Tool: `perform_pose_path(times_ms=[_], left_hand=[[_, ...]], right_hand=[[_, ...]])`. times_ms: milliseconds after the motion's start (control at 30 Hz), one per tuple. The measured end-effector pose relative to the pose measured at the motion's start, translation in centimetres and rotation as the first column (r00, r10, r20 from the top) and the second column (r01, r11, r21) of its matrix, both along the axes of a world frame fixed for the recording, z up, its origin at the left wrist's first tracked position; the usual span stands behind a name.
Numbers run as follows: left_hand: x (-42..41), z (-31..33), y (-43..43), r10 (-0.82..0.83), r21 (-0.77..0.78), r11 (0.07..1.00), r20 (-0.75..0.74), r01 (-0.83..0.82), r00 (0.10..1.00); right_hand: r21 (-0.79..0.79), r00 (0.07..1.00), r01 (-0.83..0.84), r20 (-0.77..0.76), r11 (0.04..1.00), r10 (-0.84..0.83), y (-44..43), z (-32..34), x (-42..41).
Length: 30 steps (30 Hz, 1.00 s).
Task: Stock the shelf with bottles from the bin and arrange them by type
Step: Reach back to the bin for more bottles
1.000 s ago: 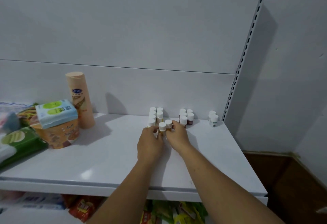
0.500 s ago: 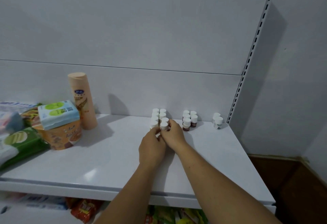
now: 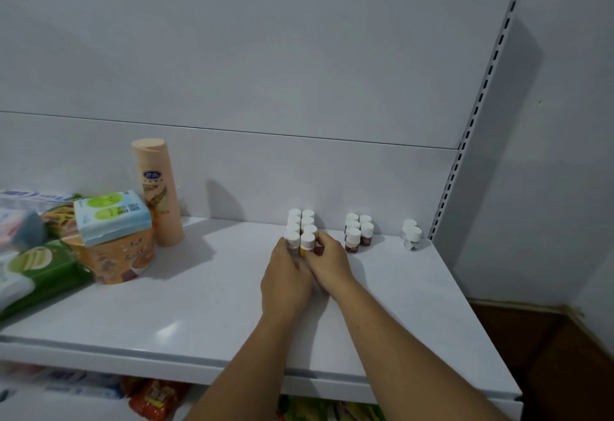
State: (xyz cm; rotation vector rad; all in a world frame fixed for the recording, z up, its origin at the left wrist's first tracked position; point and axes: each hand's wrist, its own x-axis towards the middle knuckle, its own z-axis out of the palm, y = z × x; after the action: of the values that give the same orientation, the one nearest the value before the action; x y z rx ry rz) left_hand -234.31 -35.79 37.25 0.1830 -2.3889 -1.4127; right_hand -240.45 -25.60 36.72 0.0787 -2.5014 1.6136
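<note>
**Packed rows, one careless nudge from toppling**

On the shelf (image 3: 199, 304), the left hand (image 3: 287, 276) is gripping a white-capped bottle (image 3: 293, 241), fingers curled round it. The right hand (image 3: 330, 262) is pinching the yellow bottle (image 3: 307, 244) touching it. Both bottles are standing at the front of a tight two-column block (image 3: 300, 221). Farther right, a brown group (image 3: 358, 232) and a pair (image 3: 411, 236) are standing apart near the back wall. The danger is lying in the squeeze: too firm a push could be sending the block over like dominoes, and a drifting right knuckle could be clipping the brown group. The bin is sitting out of view.
</note>
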Motion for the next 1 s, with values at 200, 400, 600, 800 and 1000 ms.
perform_pose_path(times_ms=[200,400,600,800,1000], left_hand=[[0.0,0.1,0.0,0.016,0.000,1.000,-0.012,-0.016,1.000],[0.1,0.3,0.1,0.011,0.004,1.000,-0.001,-0.011,1.000],[0.0,0.2,0.1,0.000,-0.009,1.000,0.002,0.000,1.000],[0.1,0.4,0.1,-0.002,-0.003,1.000,0.002,0.002,1.000],[0.1,0.4,0.0,-0.006,0.003,1.000,0.018,0.005,1.000]], right_hand=[[0.012,0.999,0.020,-0.036,1.000,-0.019,-0.2,-0.2,0.2],[0.029,0.999,0.013,-0.053,1.000,-0.012,-0.2,-0.2,0.3],[0.025,0.999,0.013,-0.045,1.000,-0.012,-0.3,0.1,0.7],[0.035,0.999,0.020,-0.035,0.999,-0.019,-0.4,0.4,1.0],[0.038,1.000,0.013,-0.020,0.999,-0.013,-0.4,0.8,1.3]])
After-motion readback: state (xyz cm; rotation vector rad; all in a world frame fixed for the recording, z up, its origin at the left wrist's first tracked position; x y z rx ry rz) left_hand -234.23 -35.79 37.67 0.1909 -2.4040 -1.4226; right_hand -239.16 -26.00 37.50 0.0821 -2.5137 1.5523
